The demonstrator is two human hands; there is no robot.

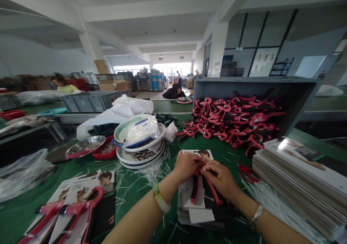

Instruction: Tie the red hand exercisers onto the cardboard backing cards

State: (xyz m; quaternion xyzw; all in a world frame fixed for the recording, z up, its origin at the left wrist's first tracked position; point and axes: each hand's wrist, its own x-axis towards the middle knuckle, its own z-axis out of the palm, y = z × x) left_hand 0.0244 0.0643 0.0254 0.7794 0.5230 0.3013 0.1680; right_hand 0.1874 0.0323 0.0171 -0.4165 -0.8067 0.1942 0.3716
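Observation:
In front of me a pair of pink-and-black pliers (214,191) lies on a printed backing card (199,198), jaws away from me and handles toward me. The card tops a small stack. My left hand (188,164) is closed around the jaw end, fingertips pinched together. My right hand (221,179) is closed at the same end from the other side, thumb and fingers by the upper handle. The fingers hide the jaws, and anything small between them cannot be made out. To the left, more pliers (77,209) rest on overlapping cards (104,197).
A tipped grey crate (300,99) spills many pliers (227,117). At right stand a tall card stack (298,186) and red scissors (248,173). White strips (151,173) litter the green table. Stacked bowls (120,161), a red tray (104,153) and a metal dish (86,146) stand left.

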